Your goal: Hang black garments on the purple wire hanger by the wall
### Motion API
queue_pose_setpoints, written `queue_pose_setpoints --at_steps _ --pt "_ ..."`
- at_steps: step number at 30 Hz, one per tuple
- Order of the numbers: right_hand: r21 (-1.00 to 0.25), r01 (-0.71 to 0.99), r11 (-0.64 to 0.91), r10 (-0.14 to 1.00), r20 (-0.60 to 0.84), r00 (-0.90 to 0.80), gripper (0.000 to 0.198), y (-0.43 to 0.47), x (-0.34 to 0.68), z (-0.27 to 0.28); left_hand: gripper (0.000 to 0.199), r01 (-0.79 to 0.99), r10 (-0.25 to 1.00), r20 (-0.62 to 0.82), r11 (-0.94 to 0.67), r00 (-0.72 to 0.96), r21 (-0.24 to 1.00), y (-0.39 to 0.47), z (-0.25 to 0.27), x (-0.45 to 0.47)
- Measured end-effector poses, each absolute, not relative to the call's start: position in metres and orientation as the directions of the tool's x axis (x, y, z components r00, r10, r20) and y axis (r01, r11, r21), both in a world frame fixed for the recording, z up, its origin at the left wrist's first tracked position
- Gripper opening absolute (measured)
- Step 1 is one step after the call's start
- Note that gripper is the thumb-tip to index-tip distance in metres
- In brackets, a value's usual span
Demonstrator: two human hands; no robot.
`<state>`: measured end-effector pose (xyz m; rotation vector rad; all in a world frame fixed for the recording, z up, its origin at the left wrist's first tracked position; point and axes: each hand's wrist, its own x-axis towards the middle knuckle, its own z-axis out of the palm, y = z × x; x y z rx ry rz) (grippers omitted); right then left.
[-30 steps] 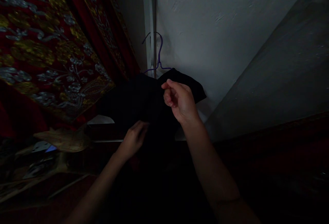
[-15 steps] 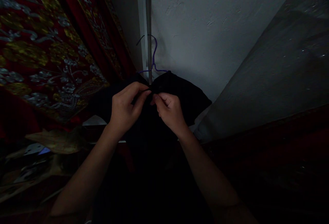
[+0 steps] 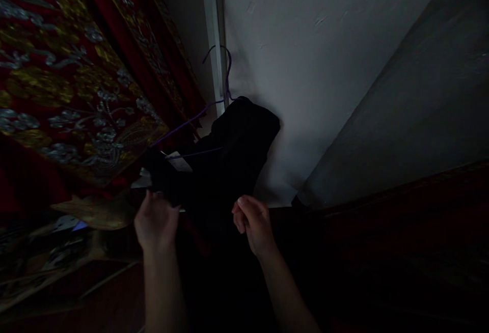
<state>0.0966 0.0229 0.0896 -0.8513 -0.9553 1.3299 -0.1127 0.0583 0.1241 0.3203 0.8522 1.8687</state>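
Observation:
A black garment (image 3: 244, 129), too dark for its details to show, hangs from a thin purple wire hanger (image 3: 198, 115). The hanger's left arm shows bare down to its end, where dark cloth bunches, and the lower wire shows across the opening. My left hand (image 3: 156, 221), somewhat blurred, is closed at the garment's lower left, with dark cloth between thumb and fingers. Over the front of the garment my right hand (image 3: 254, 223) is curled closed, thumb on top; the cloth in its fingers is hard to make out in the dark.
A narrow upright metal strip (image 3: 214, 27) carries the hanger hook against a pale wall (image 3: 298, 43). Red cloth with gold and silver sequins (image 3: 76, 83) hangs at the left. Cluttered items (image 3: 72, 236) lie below it. A greyish sheet (image 3: 412, 104) covers the right side.
Both hands have left the collar, moving down and apart toward me. The garment has slipped lower on its left side, baring the hanger's left arm, and the hanger has tilted.

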Motion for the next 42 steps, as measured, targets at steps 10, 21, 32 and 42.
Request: queue_pose_setpoints --at_steps 10,21,32,42 --pt "-0.968 -0.216 0.125 0.97 0.074 0.233 0.032 0.018 0.118 0.065 0.014 -0.309 0.992 -0.035 -0.003 -0.118 0.951 0.046 0.098 -0.047" --pt "-0.978 -0.205 0.046 0.997 0.031 0.074 0.04 0.015 0.101 0.056 0.012 0.018 0.941 0.332 -0.334 0.059 0.943 0.023 0.09 -0.008" --pt "-0.857 -0.177 -0.484 0.863 -0.435 -0.256 0.037 0.038 0.157 0.155 0.047 0.366 0.792 -0.164 -0.08 0.589 0.927 0.033 0.081 -0.062" --pt "-0.805 0.338 0.487 0.872 0.428 -0.237 0.026 0.17 0.188 0.193 0.041 0.736 0.85 -0.21 -0.265 0.483 0.622 0.055 0.146 -0.133"
